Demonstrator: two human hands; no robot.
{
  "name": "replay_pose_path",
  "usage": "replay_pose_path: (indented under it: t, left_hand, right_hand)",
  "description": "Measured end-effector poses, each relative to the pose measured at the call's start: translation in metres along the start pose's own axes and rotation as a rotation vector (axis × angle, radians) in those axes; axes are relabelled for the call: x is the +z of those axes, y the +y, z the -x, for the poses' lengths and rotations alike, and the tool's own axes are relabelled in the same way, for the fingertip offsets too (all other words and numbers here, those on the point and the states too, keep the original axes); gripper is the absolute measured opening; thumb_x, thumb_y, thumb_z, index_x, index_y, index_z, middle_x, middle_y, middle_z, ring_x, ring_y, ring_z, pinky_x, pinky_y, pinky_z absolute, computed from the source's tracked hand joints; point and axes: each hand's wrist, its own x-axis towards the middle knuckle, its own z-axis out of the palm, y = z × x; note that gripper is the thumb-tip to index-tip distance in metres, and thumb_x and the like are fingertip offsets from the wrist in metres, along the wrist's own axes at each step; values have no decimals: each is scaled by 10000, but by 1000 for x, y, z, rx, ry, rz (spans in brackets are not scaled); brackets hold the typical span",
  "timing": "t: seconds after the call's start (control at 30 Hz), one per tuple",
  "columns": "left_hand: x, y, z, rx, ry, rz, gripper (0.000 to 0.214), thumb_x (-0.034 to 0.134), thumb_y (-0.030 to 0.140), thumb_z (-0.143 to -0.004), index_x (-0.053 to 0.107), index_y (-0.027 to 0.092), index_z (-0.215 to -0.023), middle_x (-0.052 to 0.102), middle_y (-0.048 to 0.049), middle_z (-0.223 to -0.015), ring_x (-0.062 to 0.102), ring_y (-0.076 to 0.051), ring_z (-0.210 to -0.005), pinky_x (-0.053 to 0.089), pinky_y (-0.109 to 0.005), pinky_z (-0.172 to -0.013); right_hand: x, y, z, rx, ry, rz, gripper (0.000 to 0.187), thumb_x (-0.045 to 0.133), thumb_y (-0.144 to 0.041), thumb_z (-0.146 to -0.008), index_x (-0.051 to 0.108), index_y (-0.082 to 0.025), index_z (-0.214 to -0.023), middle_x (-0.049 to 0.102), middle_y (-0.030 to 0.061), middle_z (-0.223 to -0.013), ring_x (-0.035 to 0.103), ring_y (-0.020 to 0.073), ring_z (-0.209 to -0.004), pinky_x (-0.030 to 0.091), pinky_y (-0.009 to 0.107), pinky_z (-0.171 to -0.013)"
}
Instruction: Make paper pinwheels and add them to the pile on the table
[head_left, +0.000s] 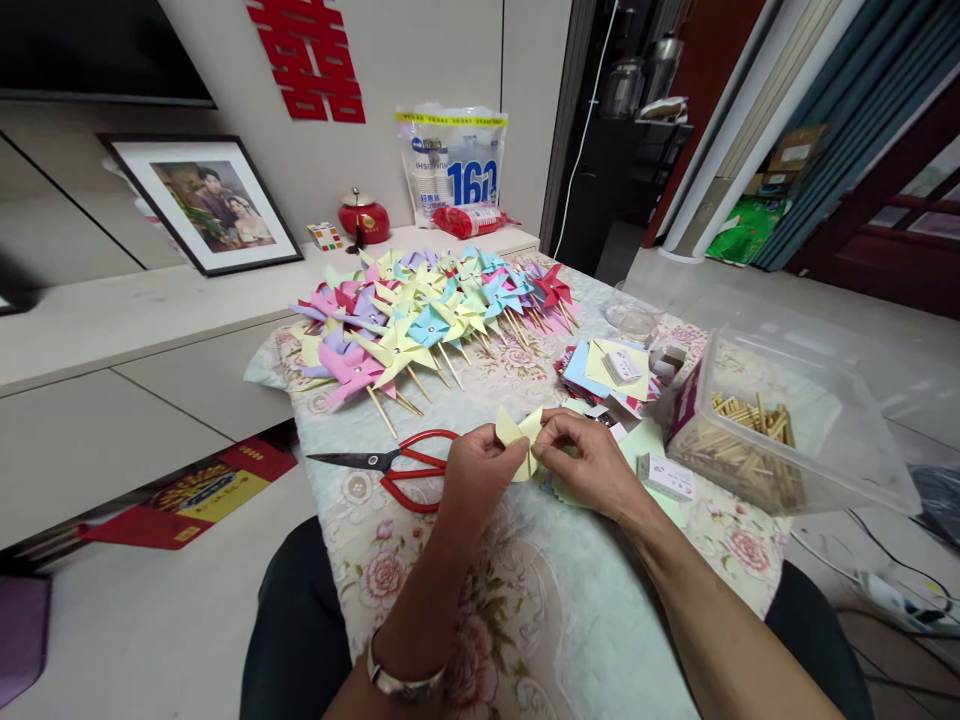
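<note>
A pale yellow paper pinwheel (517, 432), without a stick in view, is held between my two hands above the flowered tablecloth. My left hand (484, 465) pinches its left side with the thumb across the front. On its right edge the fingers of my right hand (581, 455) are pressed together near the centre; whether they hold a small pin is hidden. Scissors with red handles (412, 468) lie to the left of my left hand, blades pointing left. Under and beside my right hand are pale green paper sheets (646, 440) and a small white box (666, 477).
Finished pinwheels on sticks (427, 325) are heaped at the back of the table. Right of them sits a stack of coloured paper (577, 370) with a small box (622, 366). A clear plastic bin (832, 440) holds short wooden sticks (761, 425) at the right edge.
</note>
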Motion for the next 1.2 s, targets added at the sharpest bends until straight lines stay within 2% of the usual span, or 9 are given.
replay_pose_path:
  t: [0.1,0.33,0.6,0.87,1.2]
  left_hand:
    - [0,0,1,30,0,-29,231,758,276,-612,759,111,-773,731,-15,-635,598,-135,-533,459,-227,-532]
    - [1,2,1,-20,-18,46,258,791,279,-569,751,115,-763,746,-29,-663,621,-151,-549,484,-246,-558]
    - [0,-8,-2,75,-5,-53,204,743,251,-638,758,125,-798,738,-10,-654,651,-170,-588,485,-243,-563]
    - [3,7,2,-17,53,126,252,770,230,-590,770,112,-813,758,-30,-679,656,-165,-591,496,-241,-575]
    - [1,2,2,-48,3,262,258,838,258,-580,777,113,-784,767,-44,-688,642,-143,-543,498,-239,-571]
  right_hand:
    - [0,0,0,-6,2,2,134,593,-246,-783,633,-192,-667,696,116,-1065,655,227,-903,464,326,-737]
    - [0,3,-1,-6,-2,-11,117,604,-227,-773,634,-195,-664,690,108,-1073,659,222,-933,471,318,-755]
    - [2,1,0,-5,-6,-18,134,612,-222,-778,629,-196,-648,697,87,-991,649,212,-881,462,313,-749]
    - [0,-1,-1,85,-42,-139,130,636,-256,-779,672,-204,-666,728,77,-1068,665,228,-967,467,333,-838]
    - [-1,-1,0,86,5,-129,131,626,-272,-762,654,-197,-659,704,107,-1108,656,250,-1049,465,348,-843]
